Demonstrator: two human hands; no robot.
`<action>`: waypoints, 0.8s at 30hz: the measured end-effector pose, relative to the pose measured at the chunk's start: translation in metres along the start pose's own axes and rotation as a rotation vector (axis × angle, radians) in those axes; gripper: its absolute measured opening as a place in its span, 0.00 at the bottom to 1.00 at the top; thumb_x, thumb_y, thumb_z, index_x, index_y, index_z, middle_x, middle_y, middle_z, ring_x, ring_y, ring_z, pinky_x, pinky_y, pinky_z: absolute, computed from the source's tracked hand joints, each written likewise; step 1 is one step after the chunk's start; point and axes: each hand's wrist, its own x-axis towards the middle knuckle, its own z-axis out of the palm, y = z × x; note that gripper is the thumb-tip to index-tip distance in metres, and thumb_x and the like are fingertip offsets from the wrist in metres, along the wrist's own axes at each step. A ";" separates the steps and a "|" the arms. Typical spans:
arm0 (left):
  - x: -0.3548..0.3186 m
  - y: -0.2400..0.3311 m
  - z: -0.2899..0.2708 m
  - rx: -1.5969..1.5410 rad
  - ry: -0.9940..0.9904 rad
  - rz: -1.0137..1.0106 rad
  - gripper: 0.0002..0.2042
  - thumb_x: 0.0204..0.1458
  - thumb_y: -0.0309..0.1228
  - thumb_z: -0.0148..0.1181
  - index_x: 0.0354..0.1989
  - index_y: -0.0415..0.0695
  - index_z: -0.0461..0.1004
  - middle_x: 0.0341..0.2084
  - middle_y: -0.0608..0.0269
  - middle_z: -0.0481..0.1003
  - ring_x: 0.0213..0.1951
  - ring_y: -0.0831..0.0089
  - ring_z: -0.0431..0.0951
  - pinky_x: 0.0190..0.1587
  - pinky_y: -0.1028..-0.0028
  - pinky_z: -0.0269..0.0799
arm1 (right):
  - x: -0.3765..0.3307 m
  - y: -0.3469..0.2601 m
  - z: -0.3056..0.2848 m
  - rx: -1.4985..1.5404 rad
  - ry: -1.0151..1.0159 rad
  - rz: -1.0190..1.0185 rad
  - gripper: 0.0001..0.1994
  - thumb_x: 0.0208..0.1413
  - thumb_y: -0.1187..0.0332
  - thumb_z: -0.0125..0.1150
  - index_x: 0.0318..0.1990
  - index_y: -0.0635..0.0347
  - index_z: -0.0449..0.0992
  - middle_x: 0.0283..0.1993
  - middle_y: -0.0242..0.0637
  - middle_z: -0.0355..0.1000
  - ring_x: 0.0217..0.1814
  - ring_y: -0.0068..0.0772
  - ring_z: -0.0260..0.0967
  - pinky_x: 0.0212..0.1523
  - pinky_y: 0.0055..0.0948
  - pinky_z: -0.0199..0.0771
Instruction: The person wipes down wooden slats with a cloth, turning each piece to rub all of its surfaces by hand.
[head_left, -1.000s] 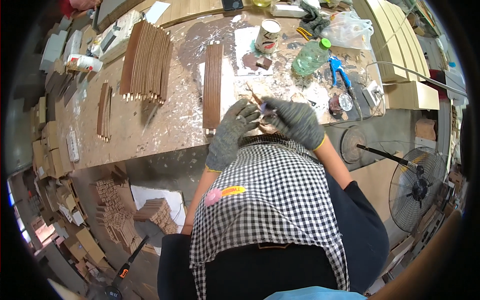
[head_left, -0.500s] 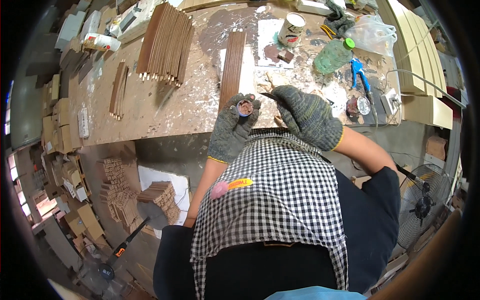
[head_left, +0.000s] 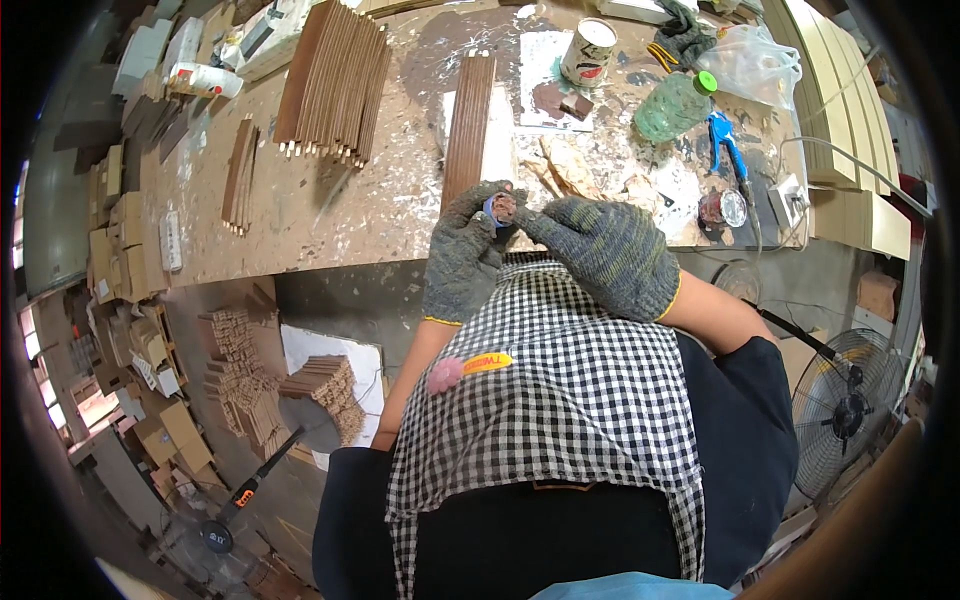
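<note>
My left hand, in a grey knitted glove, grips a small round blue-rimmed cap filled with brown paste, tilted toward the right. My right hand, gloved alike, is closed with its fingertips at the cap's edge. The thin dark blade it held half a second ago is now mostly hidden by the fingers and the cap. Just beyond my left hand, a brown wooden slat bundle lies lengthwise over a white sheet on the paint-stained workbench.
Brown slats stand stacked at the back left, with a few loose slats nearby. On the right are a tin, green bottle, blue-handled pliers, open jar and power strip. A fan stands at lower right.
My right hand has moved left and down, bringing its fingertips to the cap. The cap has tipped to the right in my left hand, and the blade has gone out of sight.
</note>
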 end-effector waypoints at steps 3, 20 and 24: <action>0.001 0.002 0.001 0.000 0.008 -0.033 0.17 0.63 0.28 0.60 0.59 0.40 0.72 0.59 0.54 0.74 0.59 0.64 0.76 0.63 0.66 0.75 | -0.004 0.002 0.002 -0.022 0.082 -0.002 0.32 0.53 0.72 0.58 0.70 0.54 0.65 0.50 0.41 0.73 0.42 0.43 0.76 0.38 0.38 0.78; 0.009 0.001 0.013 0.031 0.000 -0.078 0.17 0.63 0.29 0.59 0.58 0.38 0.72 0.56 0.53 0.75 0.56 0.65 0.77 0.61 0.68 0.77 | -0.001 -0.001 0.007 0.039 0.147 0.151 0.29 0.52 0.72 0.61 0.65 0.52 0.71 0.47 0.39 0.76 0.41 0.42 0.78 0.39 0.37 0.79; 0.009 0.000 0.013 -0.024 0.017 -0.081 0.16 0.64 0.29 0.58 0.58 0.38 0.72 0.55 0.54 0.75 0.55 0.66 0.77 0.60 0.70 0.78 | 0.001 -0.003 0.005 0.076 0.186 0.092 0.28 0.52 0.72 0.61 0.64 0.51 0.71 0.45 0.40 0.76 0.41 0.42 0.78 0.38 0.38 0.80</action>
